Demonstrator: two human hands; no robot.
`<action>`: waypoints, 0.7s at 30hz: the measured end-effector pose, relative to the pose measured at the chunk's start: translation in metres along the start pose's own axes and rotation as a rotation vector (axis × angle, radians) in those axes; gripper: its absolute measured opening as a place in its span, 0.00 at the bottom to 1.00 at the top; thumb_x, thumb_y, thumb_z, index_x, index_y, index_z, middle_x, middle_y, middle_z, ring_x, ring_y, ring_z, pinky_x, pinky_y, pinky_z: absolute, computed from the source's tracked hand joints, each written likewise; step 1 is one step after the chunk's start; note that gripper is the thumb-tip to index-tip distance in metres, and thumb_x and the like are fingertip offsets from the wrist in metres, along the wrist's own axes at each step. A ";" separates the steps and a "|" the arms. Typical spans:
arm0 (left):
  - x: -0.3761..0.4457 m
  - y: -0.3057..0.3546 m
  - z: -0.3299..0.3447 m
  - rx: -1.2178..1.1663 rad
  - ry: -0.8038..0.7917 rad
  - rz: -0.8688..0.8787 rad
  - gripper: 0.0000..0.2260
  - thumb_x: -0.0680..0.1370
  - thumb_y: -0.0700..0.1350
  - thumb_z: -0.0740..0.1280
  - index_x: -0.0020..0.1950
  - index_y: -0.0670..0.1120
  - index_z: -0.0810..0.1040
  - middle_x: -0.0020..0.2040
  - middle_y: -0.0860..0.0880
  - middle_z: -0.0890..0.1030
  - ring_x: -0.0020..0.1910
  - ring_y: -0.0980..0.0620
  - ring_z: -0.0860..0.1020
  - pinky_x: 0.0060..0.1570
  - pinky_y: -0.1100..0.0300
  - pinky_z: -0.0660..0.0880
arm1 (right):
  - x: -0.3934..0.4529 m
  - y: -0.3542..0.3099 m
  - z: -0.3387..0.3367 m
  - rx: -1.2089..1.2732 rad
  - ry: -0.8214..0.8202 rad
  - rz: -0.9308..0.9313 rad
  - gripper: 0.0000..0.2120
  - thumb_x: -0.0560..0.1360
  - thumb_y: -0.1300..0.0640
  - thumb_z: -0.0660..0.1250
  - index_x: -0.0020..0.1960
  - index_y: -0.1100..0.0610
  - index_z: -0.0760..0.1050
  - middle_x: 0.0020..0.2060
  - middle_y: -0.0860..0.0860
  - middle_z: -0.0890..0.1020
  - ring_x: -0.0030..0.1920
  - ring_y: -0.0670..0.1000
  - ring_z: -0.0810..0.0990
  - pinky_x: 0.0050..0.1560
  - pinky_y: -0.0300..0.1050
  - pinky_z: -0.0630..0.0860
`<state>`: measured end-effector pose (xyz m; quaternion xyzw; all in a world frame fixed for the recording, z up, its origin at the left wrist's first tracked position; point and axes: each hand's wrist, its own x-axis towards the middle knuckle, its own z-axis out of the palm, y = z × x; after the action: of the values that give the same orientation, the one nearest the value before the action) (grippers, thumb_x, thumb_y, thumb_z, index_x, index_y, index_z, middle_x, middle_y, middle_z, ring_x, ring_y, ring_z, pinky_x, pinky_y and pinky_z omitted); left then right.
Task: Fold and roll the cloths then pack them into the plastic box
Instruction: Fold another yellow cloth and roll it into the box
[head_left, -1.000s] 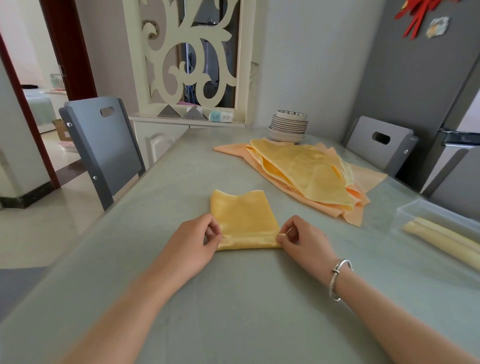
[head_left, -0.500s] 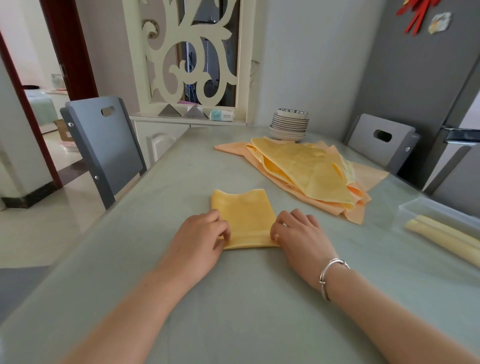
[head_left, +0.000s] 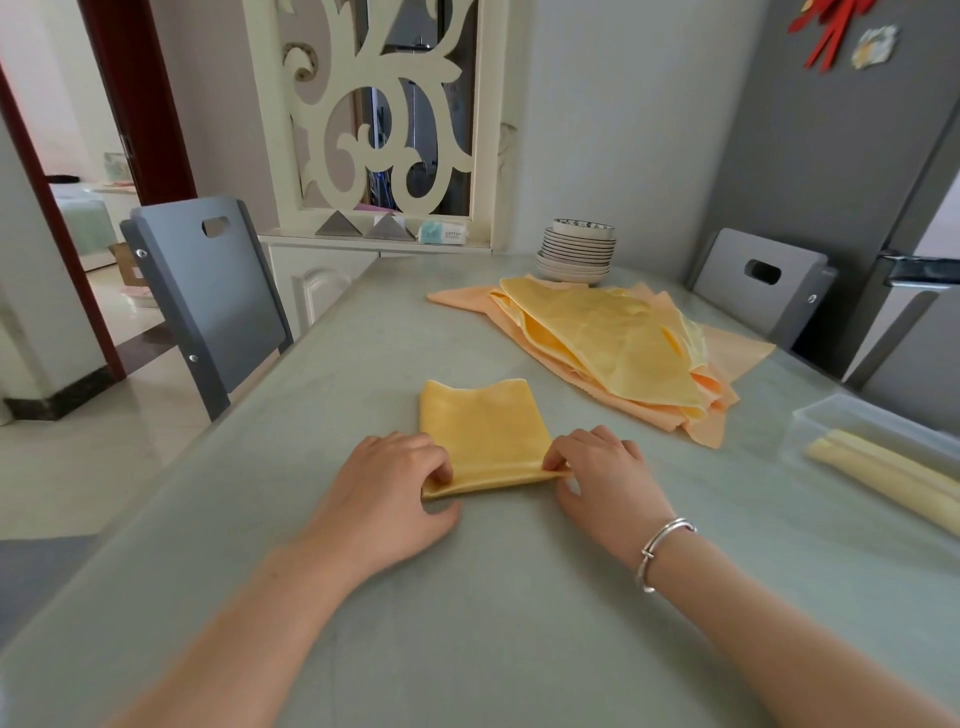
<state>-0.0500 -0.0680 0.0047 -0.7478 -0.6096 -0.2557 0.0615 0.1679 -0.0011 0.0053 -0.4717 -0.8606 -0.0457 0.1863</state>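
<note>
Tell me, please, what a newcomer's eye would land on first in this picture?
Probably the folded yellow cloth at the table's centre, its near edge pinched by the left hand and right hand. Next, the loose pile of cloths beyond it, then the plastic box at right holding pale rolled cloths.

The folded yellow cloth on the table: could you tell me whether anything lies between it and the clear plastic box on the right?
Nothing visible does. Bare tabletop separates the folded yellow cloth from the clear plastic box; the cloth pile lies farther back. Only the right hand, pinching it, is there.
</note>
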 end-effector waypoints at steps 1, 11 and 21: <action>0.000 -0.001 0.001 -0.022 0.003 -0.018 0.06 0.69 0.53 0.66 0.44 0.54 0.77 0.43 0.58 0.77 0.45 0.56 0.75 0.48 0.61 0.67 | 0.001 0.001 0.002 0.044 -0.001 0.042 0.10 0.74 0.58 0.60 0.53 0.49 0.73 0.51 0.44 0.76 0.56 0.48 0.70 0.54 0.42 0.63; 0.007 -0.008 0.019 -0.475 0.069 -0.470 0.04 0.72 0.45 0.72 0.42 0.48 0.77 0.35 0.56 0.76 0.33 0.58 0.73 0.33 0.67 0.65 | -0.003 0.015 0.007 0.537 -0.005 0.243 0.03 0.74 0.54 0.66 0.43 0.47 0.76 0.36 0.42 0.76 0.40 0.46 0.71 0.41 0.40 0.66; 0.006 0.001 0.019 -0.147 0.103 -0.314 0.10 0.73 0.47 0.69 0.45 0.51 0.67 0.35 0.55 0.73 0.40 0.50 0.73 0.43 0.53 0.70 | 0.007 0.007 0.006 0.175 0.077 0.129 0.10 0.75 0.51 0.64 0.54 0.48 0.67 0.44 0.44 0.68 0.51 0.49 0.67 0.52 0.43 0.64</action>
<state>-0.0426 -0.0555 -0.0085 -0.6319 -0.6945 -0.3441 -0.0027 0.1687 0.0094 0.0014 -0.5060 -0.8213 0.0234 0.2623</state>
